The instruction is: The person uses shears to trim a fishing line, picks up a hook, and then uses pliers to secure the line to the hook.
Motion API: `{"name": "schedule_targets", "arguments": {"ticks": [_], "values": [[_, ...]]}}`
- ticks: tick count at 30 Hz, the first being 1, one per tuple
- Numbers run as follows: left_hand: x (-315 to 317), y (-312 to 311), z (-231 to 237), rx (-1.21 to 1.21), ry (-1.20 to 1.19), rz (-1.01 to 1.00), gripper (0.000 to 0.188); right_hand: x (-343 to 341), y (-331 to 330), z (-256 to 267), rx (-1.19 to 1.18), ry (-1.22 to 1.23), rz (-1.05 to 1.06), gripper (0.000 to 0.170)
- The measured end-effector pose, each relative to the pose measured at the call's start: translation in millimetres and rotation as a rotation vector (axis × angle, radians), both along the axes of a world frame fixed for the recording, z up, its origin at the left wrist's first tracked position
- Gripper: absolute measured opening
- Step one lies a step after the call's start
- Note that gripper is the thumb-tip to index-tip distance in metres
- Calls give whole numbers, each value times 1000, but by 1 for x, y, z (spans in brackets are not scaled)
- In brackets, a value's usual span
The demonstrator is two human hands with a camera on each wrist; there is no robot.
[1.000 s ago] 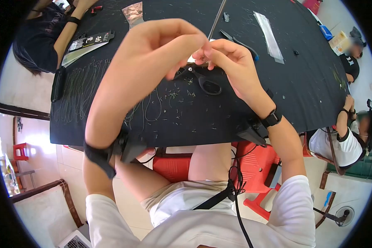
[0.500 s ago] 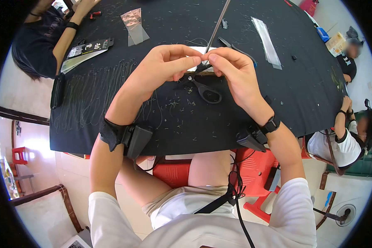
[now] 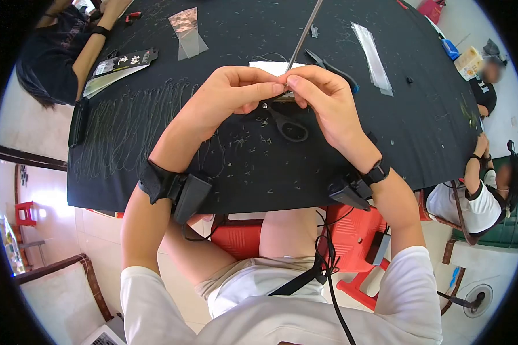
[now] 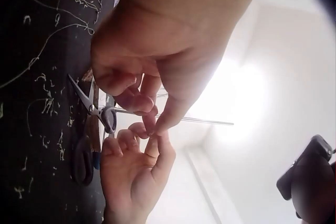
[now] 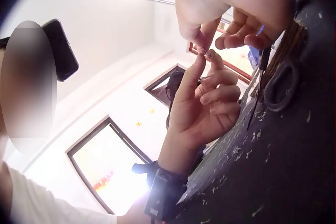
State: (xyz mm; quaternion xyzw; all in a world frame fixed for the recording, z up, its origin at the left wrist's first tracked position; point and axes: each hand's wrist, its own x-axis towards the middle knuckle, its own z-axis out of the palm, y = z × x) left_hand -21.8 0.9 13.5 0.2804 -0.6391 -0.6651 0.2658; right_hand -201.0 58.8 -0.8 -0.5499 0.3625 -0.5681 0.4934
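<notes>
Thumb and forefinger of my left hand (image 3: 227, 95) (image 4: 157, 56) (image 5: 202, 108) pinch something tiny, too small to identify. My right hand (image 3: 331, 106) (image 4: 136, 176) (image 5: 236, 3) pinches at the same spot, its fingertips touching the left ones. A thin metal rod (image 3: 305, 35) (image 4: 205, 121) (image 5: 155, 0) slants up just beyond the fingertips; its lower end is hidden. Behind the hands lies a white-topped block (image 3: 267, 68). Dark-handled scissors (image 3: 288, 125) (image 4: 81, 161) (image 5: 283, 85) lie below them, their blades partly covered in the head view.
Many fine threads (image 3: 126, 129) spread over the black table at left. Pliers (image 3: 334, 68) lie behind my right hand, clear plastic strips (image 3: 372, 57) farther right. Black packaging (image 3: 124, 63) and a clear bag (image 3: 189, 37) are back left. Other people sit at both sides.
My left hand, raised and blurred a second ago, has come down and its fingertips meet the right ones. Over the last half second both hands have barely moved.
</notes>
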Motion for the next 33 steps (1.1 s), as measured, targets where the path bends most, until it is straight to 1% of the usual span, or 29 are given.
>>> {"name": "schedule_targets", "arguments": {"ticks": [6, 12, 14, 18, 20, 27, 30, 33], "values": [[-1, -1, -2, 15, -1, -5, 23, 0, 0, -1, 13, 5, 5, 15], [0, -1, -2, 23, -5, -14, 22, 0, -2, -2, 2, 63, -7, 16], [0, -2, -4, 2, 11, -13, 22, 1, -1, 0, 54, 12, -18, 18], [2, -2, -2, 18, 20, 4, 22, 0, -1, 1, 83, -12, -40, 19], [0, -3, -5, 29, 73, 72, 25, -1, -2, -2, 96, 13, -27, 19], [1, -3, -4, 41, 87, 86, 26, 0, -1, -2, 80, 22, 6, 16], [2, -4, -4, 40, 67, 43, 22, -2, -1, -2, 65, 31, 14, 14], [0, -2, -5, 31, 111, 69, 23, -2, -1, -3, 64, 34, 18, 13]]}}
